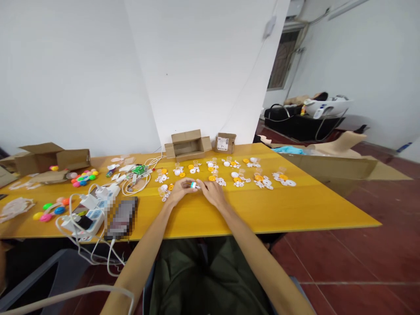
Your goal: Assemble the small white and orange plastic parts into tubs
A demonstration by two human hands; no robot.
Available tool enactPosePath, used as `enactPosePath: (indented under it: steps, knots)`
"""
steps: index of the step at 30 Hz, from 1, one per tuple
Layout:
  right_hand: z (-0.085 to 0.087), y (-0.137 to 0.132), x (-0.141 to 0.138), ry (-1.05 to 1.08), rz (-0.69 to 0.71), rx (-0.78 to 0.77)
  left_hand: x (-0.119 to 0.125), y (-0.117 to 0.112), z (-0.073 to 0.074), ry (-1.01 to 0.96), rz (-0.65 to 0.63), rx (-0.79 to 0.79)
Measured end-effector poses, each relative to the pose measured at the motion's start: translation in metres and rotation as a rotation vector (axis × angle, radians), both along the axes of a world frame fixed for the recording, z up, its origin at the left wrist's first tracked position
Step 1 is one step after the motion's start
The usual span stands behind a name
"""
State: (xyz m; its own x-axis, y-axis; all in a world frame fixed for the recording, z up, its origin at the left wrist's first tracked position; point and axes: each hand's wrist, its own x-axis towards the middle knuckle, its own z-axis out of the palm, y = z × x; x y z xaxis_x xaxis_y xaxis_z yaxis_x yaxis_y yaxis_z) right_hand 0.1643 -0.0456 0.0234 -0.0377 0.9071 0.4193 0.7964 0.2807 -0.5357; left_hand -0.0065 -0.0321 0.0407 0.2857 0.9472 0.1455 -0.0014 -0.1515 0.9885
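Both my hands meet over the middle of the yellow table. My left hand and my right hand pinch a small white and teal part between their fingertips. Just beyond them lie rows of small white and orange plastic pieces and tiny clear cups, spread across the tabletop. A few white pieces sit beside my left hand.
A power strip with white cables and a dark phone lie at the left front. Colourful balls and open cardboard boxes stand further back. A white wall rises behind; red floor and flat cardboard lie to the right.
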Motion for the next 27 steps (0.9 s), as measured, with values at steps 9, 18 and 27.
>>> enactPosePath:
  steps: [9,18,27]
  knots:
    - [-0.005,-0.009,0.0,0.052,0.233,0.198,-0.001,0.0,0.002,-0.012,0.019,0.006]
    - [-0.004,-0.008,0.001,0.002,0.221,0.093,-0.002,0.002,-0.001,-0.035,-0.034,-0.028]
    - [0.007,-0.019,0.007,-0.015,0.273,-0.012,-0.004,0.006,-0.006,-0.026,-0.151,-0.06]
